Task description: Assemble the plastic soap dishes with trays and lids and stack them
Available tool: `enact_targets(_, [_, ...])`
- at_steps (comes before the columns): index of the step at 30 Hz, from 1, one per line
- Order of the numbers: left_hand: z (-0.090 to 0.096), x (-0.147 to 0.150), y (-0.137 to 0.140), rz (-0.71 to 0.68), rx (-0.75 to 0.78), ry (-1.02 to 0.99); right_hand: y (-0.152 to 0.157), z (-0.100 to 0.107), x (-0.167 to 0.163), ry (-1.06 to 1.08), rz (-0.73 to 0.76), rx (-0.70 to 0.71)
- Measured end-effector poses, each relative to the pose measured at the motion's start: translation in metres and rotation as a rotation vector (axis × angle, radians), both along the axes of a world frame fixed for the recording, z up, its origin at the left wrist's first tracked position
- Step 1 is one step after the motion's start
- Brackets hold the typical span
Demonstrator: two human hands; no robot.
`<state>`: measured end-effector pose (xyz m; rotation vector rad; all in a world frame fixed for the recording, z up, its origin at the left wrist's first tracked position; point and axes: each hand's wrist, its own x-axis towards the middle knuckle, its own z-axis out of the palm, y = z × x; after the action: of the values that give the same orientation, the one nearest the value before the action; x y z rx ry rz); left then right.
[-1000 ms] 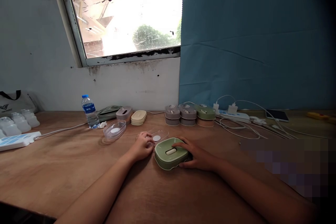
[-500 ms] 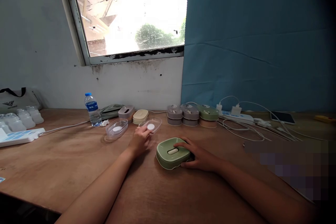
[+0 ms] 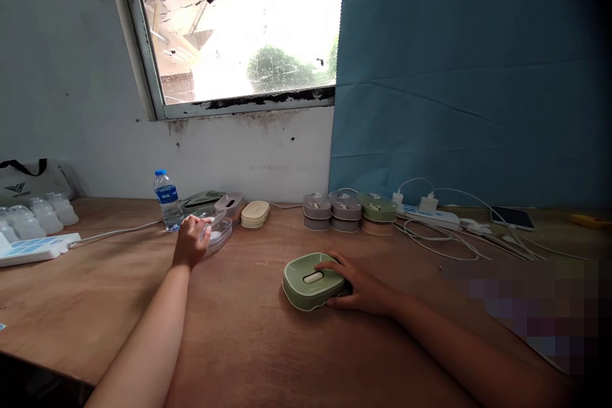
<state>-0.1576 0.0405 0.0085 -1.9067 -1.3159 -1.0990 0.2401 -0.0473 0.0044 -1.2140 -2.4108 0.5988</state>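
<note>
The left hand (image 3: 190,241) reaches out to the far left of the surface (image 3: 248,338), its fingers (image 3: 203,224) curled round the edge of a clear lid (image 3: 208,216) that it holds just above a clear tray (image 3: 217,234). A white round patch shows through the bottom of the tray; whether it is a label or a loose piece cannot be told. The right hand (image 3: 358,287) lies flat beside a green box (image 3: 312,279) near the middle of the surface, fingers spread loosely over the box's right side and top, touching it without closing round it. The green box is shut and has a pale oval button in its lid.

Just behind the clear tray stand a mauve box (image 3: 230,204) with a slot in its top and a cream stack of lids (image 3: 255,213). A water bottle (image 3: 167,199) with a blue cap and a blue label stands to the left of them; the writing on the label is too small to read. Further right, against the wall, is a row of stacked boxes (image 3: 349,211), two mauve piles and one green over tan, each with a small round sticker whose print cannot be read. A white power strip (image 3: 430,215) with chargers and cables lies to their right, and a phone (image 3: 515,217) beyond it. At the far left are clear bottles (image 3: 33,218) and a bag (image 3: 23,186) bearing a dark logo.
</note>
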Motion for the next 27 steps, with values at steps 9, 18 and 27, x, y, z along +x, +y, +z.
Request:
enact_targets(9, [-0.016,-0.014,0.005,-0.054,-0.157,-0.033,0.000,-0.002,0.001,-0.002,-0.010,-0.004])
enact_targets(18, [-0.019,-0.015,0.005,-0.079,-0.218,-0.076,-0.001,0.000,0.001,-0.008,0.002,-0.012])
enact_targets(27, [-0.020,-0.016,0.007,-0.065,-0.241,-0.056,-0.001,0.000,0.001,-0.006,0.001,-0.009])
